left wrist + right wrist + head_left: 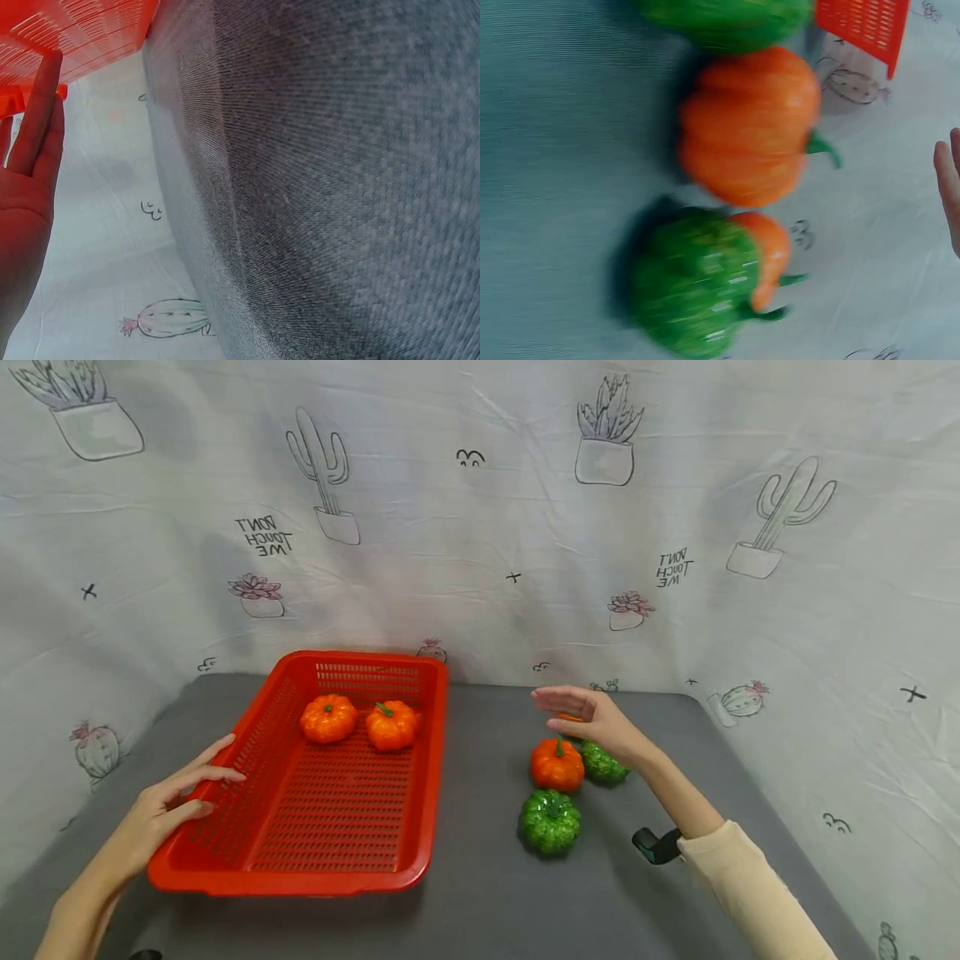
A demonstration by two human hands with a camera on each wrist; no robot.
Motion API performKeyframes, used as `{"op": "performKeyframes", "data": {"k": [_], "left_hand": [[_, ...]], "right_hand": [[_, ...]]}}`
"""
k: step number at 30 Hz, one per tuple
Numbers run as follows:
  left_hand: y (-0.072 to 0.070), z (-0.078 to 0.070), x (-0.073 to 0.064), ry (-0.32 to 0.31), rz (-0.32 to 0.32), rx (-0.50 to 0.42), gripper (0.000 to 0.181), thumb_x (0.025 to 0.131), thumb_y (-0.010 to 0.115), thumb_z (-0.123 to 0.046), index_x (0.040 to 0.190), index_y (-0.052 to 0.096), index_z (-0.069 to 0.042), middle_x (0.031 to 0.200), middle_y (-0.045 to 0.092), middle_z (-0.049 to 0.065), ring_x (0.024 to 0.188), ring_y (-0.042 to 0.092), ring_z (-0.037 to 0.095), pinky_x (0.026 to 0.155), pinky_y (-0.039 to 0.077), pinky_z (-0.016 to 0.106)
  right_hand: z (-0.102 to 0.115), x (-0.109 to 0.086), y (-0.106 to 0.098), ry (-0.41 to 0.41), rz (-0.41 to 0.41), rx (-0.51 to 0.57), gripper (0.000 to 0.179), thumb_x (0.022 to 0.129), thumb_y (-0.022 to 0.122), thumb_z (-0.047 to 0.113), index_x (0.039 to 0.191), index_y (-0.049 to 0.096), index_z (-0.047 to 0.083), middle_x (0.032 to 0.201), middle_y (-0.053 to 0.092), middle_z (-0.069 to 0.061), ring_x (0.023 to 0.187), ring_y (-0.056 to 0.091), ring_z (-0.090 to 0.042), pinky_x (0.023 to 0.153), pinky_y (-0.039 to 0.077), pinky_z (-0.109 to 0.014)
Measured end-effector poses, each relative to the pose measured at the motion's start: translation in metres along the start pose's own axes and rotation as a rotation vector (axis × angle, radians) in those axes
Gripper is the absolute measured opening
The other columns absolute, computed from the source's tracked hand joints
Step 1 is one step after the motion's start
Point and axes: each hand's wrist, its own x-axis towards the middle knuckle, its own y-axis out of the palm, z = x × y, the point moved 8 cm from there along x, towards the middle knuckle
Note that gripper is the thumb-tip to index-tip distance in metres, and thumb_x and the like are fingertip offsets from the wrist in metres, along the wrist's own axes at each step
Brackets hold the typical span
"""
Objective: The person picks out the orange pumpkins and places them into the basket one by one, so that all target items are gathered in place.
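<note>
Relaxed and nearly straight, the fingers of the left hand rested on the left edge of the red basket; the right hand, fingers extended and thumb apart, held nothing that I could see. Across my feed, a printed white cloth hung behind the grey table. On that table, left of centre, stood the basket, with two orange pumpkins toward its far end. Right of it, I made out a front green pumpkin, a middle orange pumpkin just behind it, a rear green pumpkin near that, and a partly hidden orange pumpkin below the raised right hand.
</note>
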Motion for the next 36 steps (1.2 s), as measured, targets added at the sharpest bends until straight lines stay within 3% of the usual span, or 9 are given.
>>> {"op": "performKeyframes", "data": {"k": [5,10,15,21,31,36], "left_hand": [[-0.002,0.0,-0.006,-0.003,-0.011,0.017,0.03,0.095,0.043,0.009,0.119,0.06,0.001,0.157,0.025,0.007,0.129,0.033,-0.003,0.073,0.047,0.017],[-0.003,0.001,-0.006,-0.006,-0.016,0.024,0.03,0.096,0.043,0.008,0.119,0.061,0.001,0.156,0.025,0.007,0.13,0.033,-0.004,0.074,0.046,0.016],[-0.003,0.0,-0.007,0.003,-0.015,0.018,0.031,0.095,0.042,0.01,0.119,0.06,0.002,0.156,0.025,0.007,0.131,0.031,-0.004,0.075,0.045,0.015],[-0.003,0.001,-0.007,0.011,-0.013,0.021,0.031,0.095,0.041,0.01,0.119,0.06,0.003,0.157,0.025,0.008,0.132,0.03,-0.004,0.075,0.045,0.015],[0.002,0.002,-0.005,0.008,0.005,0.016,0.031,0.096,0.04,0.008,0.121,0.059,0.002,0.157,0.023,0.007,0.135,0.026,-0.005,0.075,0.047,0.018],[0.003,0.001,-0.003,0.01,0.004,0.014,0.032,0.096,0.04,0.008,0.122,0.059,0.001,0.157,0.023,0.007,0.135,0.026,-0.003,0.076,0.046,0.017]], "right_hand": [[-0.022,-0.026,0.002,0.023,-0.002,0.019,0.058,0.088,0.067,0.003,0.141,0.044,0.001,0.145,0.046,-0.009,0.134,0.041,-0.02,0.105,0.033,-0.035],[-0.042,-0.039,0.003,0.034,0.015,0.057,0.068,0.086,0.069,0.002,0.146,0.037,0.002,0.152,0.035,-0.011,0.139,0.031,-0.021,0.108,0.027,-0.033],[-0.06,-0.04,0.001,0.027,0.034,0.021,0.069,0.087,0.068,0.002,0.148,0.036,0.006,0.154,0.029,-0.014,0.141,0.023,-0.032,0.108,0.025,-0.028],[-0.077,-0.035,0.003,0.041,0.052,-0.021,0.07,0.086,0.07,0.004,0.147,0.036,0.006,0.155,0.027,-0.012,0.142,0.023,-0.024,0.108,0.025,-0.022],[-0.086,-0.031,0.001,0.033,0.042,-0.068,0.071,0.082,0.073,0.002,0.145,0.038,0.001,0.154,0.029,-0.013,0.141,0.024,-0.028,0.109,0.024,-0.035],[-0.088,-0.03,-0.001,0.028,0.024,-0.091,0.071,0.082,0.073,0.002,0.143,0.038,-0.004,0.153,0.028,-0.021,0.14,0.026,-0.032,0.107,0.028,-0.025]]}}
